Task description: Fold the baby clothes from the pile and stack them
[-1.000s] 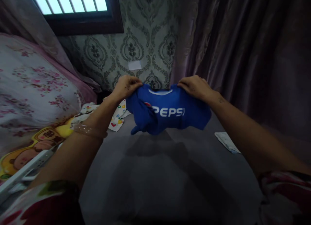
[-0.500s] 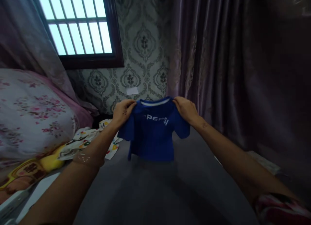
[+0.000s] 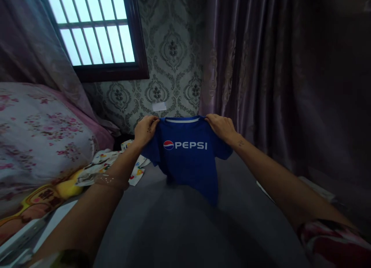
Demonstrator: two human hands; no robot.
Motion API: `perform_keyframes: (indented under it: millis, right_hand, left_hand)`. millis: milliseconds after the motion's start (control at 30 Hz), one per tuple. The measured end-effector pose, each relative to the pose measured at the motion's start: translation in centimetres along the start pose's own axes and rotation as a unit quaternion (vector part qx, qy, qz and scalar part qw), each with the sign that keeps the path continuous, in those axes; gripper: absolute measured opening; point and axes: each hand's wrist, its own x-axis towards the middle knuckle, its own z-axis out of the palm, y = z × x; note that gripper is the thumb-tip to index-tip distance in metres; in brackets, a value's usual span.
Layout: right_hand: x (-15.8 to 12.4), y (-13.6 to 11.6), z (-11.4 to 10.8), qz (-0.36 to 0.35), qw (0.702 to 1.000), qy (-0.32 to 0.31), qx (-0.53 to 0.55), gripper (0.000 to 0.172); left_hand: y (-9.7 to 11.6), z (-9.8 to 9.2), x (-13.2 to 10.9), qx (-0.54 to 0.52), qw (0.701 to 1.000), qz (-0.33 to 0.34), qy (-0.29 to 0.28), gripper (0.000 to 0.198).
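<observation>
Holds shirt [image 3: 188,163] flatter than half a second ago, pinching its shoulders with left hand [image 3: 146,129] and right hand [image 3: 222,127], far centre above mat [image 3: 174,229]; risks lopsided sag from uneven pull or slipping pinch.

**Window** [image 3: 95,26]: barred, set in a dark wooden frame [image 3: 139,40]. Daylight is admitted through it, and the rest of the room is left dim.

**Right of the window:** the wall is papered in grey damask wallpaper [image 3: 174,55]. A small white plate [image 3: 159,106] is fixed low on it.

**Further right of the window:** heavy mauve curtains [image 3: 261,67] are hung in deep folds.

**Left of the window:** a sheer curtain [image 3: 26,40] is hung.

**Below the window, to the left:** floral bedding [image 3: 43,136] in pink and white is seen, with a yellow cartoon print [image 3: 43,200] beneath it.

**Directly below the window:** a white patterned cloth [image 3: 107,165] is laid at the edge of a grey surface [image 3: 179,229], which is spread across the foreground.
</observation>
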Motion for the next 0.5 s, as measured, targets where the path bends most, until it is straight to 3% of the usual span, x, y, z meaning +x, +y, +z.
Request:
perform_keyframes:
  millis: [167, 300, 400, 500]
  right_hand:
    - [-0.5, -0.8, -0.6, 0.013, 0.999, 0.038, -0.021, 0.044]
    - [-1.1, -1.5, -1.1, 0.017, 0.998, 0.061, -0.027, 0.046]
    - [-1.7, -1.5, -1.7, 0.004, 0.997, 0.073, -0.034, 0.047]
    - [-2.5, -1.0, -2.7, -0.012, 0.996, 0.081, -0.043, 0.048]
  left_hand:
    - [1.6, 1.0, -0.7, -0.045, 0.992, -0.111, 0.030, 0.022]
    - [3.2, 1.8, -1.7, -0.070, 0.976, -0.182, 0.095, 0.020]
    - [4.1, 1.6, -2.6, -0.068, 0.972, -0.179, 0.135, 0.023]
    - [4.5, 0.2, -3.8, -0.038, 0.979, -0.114, 0.166, 0.028]
